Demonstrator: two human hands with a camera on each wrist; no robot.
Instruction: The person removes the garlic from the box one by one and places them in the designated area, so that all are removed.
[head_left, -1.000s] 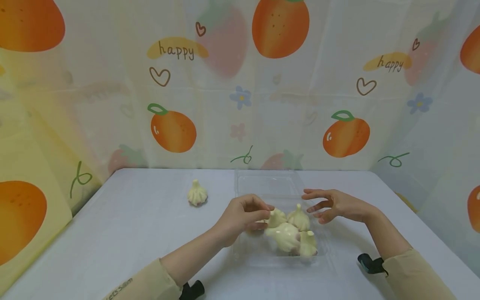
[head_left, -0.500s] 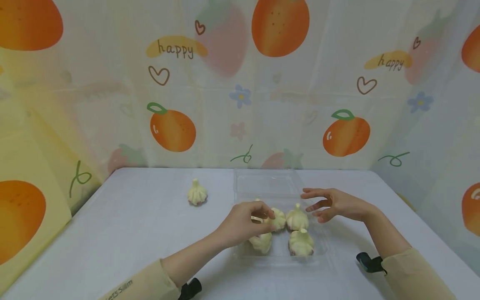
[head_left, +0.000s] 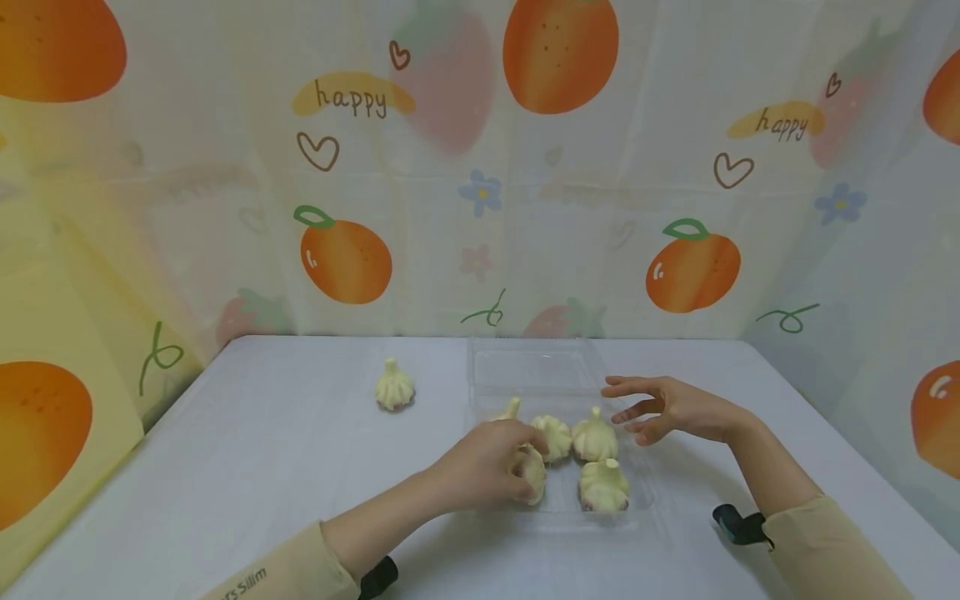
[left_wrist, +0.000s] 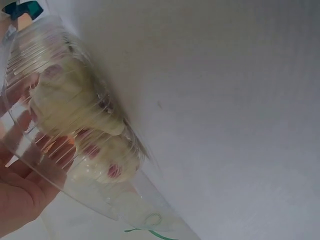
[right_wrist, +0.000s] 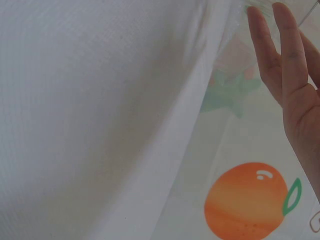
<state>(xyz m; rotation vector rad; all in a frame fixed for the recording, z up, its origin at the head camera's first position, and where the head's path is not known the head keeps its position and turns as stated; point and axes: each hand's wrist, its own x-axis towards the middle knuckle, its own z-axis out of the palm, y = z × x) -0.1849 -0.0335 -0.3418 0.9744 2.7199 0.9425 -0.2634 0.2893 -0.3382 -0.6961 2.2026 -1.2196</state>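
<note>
Several pale garlic bulbs sit in a clear plastic box (head_left: 555,522) with its lid (head_left: 532,367) folded back. My left hand (head_left: 483,467) reaches over the box's left side and grips the front-left garlic bulb (head_left: 534,477) between thumb and fingers. Behind that hand, only the stem of a back-left bulb (head_left: 513,408) shows. Other bulbs stand at the back middle (head_left: 555,439), back right (head_left: 595,435) and front right (head_left: 603,486). In the left wrist view, bulbs (left_wrist: 70,100) show through the ribbed wall. My right hand (head_left: 663,408), fingers apart, hovers by the box's right edge, holding nothing.
One more garlic bulb (head_left: 393,387) stands alone on the white table (head_left: 262,467), left of the box. A fruit-printed curtain (head_left: 480,167) hangs behind the table. Black wrist mounts (head_left: 741,527) sit at both sleeves.
One bulb shifted from the front middle to the front left of the box. My left hand has come down onto it and now grips it. The right hand stays nearly still.
</note>
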